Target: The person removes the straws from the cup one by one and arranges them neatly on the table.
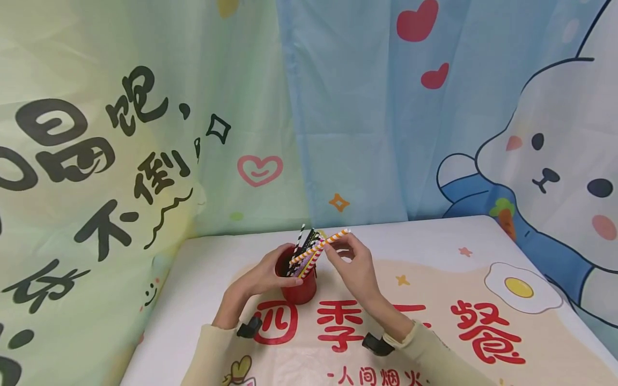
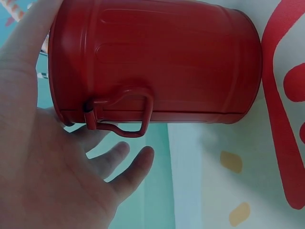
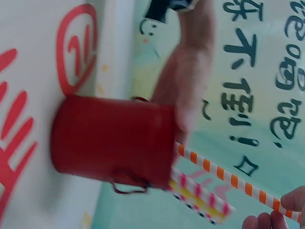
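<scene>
Striped paper straw [image 1: 321, 246] – right hand [image 1: 354, 268] grip pinches it | left hand [image 1: 263, 276] grip wraps ribbed red tin [image 1: 300, 292]

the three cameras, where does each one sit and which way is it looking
Head: worn high, looking forward and down at the table; both hands and sleeves show.
Left wrist: close beside the red can; the left hand shows.
Right wrist: looks across at the can; right fingertips pinch the orange-striped straw.
All three views share the can.
</scene>
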The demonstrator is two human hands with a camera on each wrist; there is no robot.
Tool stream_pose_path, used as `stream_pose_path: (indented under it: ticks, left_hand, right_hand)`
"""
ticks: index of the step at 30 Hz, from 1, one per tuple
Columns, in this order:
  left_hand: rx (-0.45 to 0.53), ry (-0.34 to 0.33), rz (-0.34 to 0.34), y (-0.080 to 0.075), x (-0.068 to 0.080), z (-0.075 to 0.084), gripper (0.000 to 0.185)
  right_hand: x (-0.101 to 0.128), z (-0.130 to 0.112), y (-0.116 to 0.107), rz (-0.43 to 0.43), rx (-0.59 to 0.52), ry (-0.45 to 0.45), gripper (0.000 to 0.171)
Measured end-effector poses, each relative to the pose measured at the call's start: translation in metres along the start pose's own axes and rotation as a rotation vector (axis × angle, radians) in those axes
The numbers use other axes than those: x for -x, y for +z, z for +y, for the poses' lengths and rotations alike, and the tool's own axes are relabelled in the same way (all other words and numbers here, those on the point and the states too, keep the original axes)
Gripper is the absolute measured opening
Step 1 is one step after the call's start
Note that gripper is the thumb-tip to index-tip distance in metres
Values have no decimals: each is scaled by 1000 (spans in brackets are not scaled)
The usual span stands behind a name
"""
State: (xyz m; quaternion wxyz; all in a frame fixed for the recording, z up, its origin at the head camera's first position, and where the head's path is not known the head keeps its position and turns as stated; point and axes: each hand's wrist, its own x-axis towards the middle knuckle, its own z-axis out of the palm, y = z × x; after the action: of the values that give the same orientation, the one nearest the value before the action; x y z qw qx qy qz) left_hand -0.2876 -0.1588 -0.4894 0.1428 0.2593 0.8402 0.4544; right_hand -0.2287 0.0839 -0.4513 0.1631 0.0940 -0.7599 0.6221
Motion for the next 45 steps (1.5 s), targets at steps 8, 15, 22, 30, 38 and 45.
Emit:
stream_pose_path:
  ticks: [8,15,22,30,38,45]
  left_hand:
    - [-1,-20,1,-2,1,0,81]
    - [3,-35,4,-3,3,1,84]
    - [8,-58,6,-3,5,1,85]
    - [7,-65,7,-3,5,-1,87]
    - [7,-68,4,-1,3,0,85]
    - [14,-69,7,1,3,0,86]
  right_hand:
    - [-23,-27,-30,61,-67,-79,22]
    - [-60,-42,-64,126,20,-245,22]
    - [-113,-19,-75,-59,629,-452,8]
    - [-140,26,-40,-507,1312,-572,21]
    - [-147,64,-7,-754,1494,-340,16]
    - [-140,85,2,-750,1485,-334,17]
